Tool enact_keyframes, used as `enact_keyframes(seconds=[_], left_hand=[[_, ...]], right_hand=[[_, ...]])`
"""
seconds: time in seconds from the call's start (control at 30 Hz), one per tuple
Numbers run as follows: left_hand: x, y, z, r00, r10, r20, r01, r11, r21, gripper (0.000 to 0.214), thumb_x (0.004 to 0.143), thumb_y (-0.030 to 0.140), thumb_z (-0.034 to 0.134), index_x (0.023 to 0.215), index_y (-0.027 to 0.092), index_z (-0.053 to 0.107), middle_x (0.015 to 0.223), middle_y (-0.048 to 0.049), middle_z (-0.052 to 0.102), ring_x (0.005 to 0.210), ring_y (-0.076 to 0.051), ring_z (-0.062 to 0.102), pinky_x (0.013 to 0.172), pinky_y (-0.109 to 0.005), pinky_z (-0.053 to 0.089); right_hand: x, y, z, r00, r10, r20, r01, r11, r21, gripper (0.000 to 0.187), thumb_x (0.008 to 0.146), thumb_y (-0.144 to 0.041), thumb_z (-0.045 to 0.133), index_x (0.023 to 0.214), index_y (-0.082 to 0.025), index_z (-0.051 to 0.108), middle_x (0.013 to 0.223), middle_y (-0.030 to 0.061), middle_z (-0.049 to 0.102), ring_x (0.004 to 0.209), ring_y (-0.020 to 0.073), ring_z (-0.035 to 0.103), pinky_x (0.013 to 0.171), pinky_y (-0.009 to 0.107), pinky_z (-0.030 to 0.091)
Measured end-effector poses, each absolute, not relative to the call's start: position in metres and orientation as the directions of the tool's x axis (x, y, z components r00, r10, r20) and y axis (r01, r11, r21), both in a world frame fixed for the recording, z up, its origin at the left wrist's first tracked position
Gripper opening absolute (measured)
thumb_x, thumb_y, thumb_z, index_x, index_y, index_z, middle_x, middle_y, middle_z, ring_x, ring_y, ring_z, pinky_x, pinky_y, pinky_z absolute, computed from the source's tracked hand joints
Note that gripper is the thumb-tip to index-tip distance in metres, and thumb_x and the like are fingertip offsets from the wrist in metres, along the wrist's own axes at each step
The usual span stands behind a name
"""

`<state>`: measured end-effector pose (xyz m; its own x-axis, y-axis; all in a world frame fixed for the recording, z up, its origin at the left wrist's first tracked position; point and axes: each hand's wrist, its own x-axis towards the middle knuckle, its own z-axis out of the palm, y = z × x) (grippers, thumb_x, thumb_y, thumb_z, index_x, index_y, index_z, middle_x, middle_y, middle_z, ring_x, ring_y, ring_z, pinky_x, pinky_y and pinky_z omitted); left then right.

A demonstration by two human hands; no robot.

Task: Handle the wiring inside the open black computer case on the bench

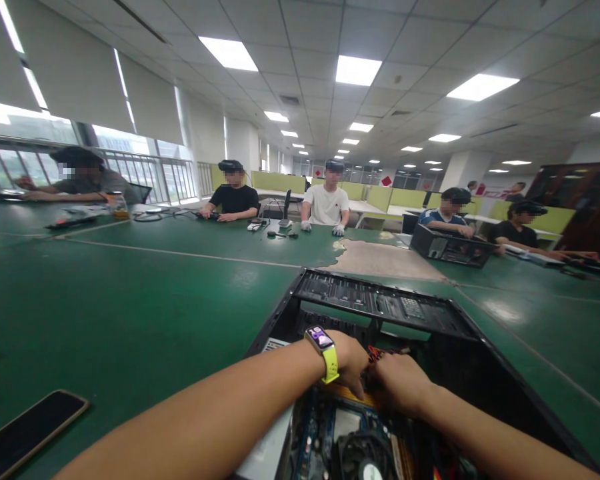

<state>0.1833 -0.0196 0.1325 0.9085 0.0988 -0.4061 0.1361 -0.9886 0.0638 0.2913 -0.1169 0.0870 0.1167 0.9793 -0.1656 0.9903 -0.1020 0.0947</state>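
Observation:
An open black computer case [380,303] lies on the green table [130,313] right in front of me, with a blue motherboard [320,433] and a round cooler fan [363,460] showing inside. Both my hands reach into it, side by side. My left hand [353,360], with a smartwatch on a yellow strap [325,350], curls its fingers down onto the parts near red cables [380,351]. My right hand [397,383] is closed just beside it, knuckles up. What the fingers hold is hidden.
A dark phone [27,433] lies at the table's near left edge. Several people sit around the far side, one with another black case [450,247]. Small tools and cables [275,230] lie at the far middle. A worn brown patch [380,260] marks the tabletop.

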Motion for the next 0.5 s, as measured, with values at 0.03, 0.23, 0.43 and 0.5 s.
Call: enact_keyframes(seconds=[0.03, 0.23, 0.43, 0.5], left_hand=[[0.183, -0.019, 0.13, 0.902, 0.157, -0.403, 0.163, -0.986, -0.021, 0.02, 0.062, 0.033, 0.076, 0.073, 0.016, 0.073, 0.074, -0.0084, 0.073, 0.066, -0.023, 0.065, 0.064, -0.03, 0.05], [0.185, -0.026, 0.106, 0.886, 0.244, -0.394, 0.212, -0.969, -0.124, 0.026, 0.067, 0.021, 0.07, 0.092, 0.018, 0.072, 0.093, -0.0123, 0.073, 0.084, -0.027, 0.067, 0.075, -0.036, 0.052], [0.185, -0.027, 0.103, 0.899, 0.205, -0.386, 0.164, -0.977, -0.136, 0.03, 0.066, 0.024, 0.073, 0.095, 0.015, 0.07, 0.098, -0.0145, 0.071, 0.09, -0.03, 0.065, 0.081, -0.043, 0.051], [0.184, -0.027, 0.106, 0.908, 0.182, -0.378, 0.142, -0.981, -0.133, 0.033, 0.064, 0.028, 0.074, 0.094, 0.014, 0.07, 0.1, -0.0148, 0.07, 0.089, -0.031, 0.065, 0.081, -0.044, 0.052]], right_hand=[[0.292, -0.116, 0.087, 0.107, 0.979, -0.175, 0.991, -0.091, 0.097, 0.027, 0.067, -0.023, 0.058, 0.089, -0.013, 0.07, 0.096, 0.0178, 0.071, 0.09, 0.0339, 0.066, 0.075, 0.039, 0.05], [0.298, -0.115, 0.08, 0.088, 0.969, -0.23, 0.996, -0.077, 0.055, 0.032, 0.06, -0.029, 0.061, 0.089, -0.017, 0.068, 0.094, 0.014, 0.071, 0.086, 0.0321, 0.067, 0.068, 0.036, 0.05], [0.304, -0.113, 0.08, 0.024, 0.976, -0.218, 1.0, -0.023, 0.006, 0.026, 0.059, -0.035, 0.059, 0.081, -0.022, 0.066, 0.089, 0.0091, 0.071, 0.085, 0.0324, 0.066, 0.067, 0.037, 0.047], [0.305, -0.113, 0.081, 0.011, 0.978, -0.21, 1.0, -0.01, 0.003, 0.027, 0.06, -0.036, 0.058, 0.083, -0.022, 0.065, 0.089, 0.0084, 0.071, 0.084, 0.0322, 0.066, 0.067, 0.037, 0.047]])
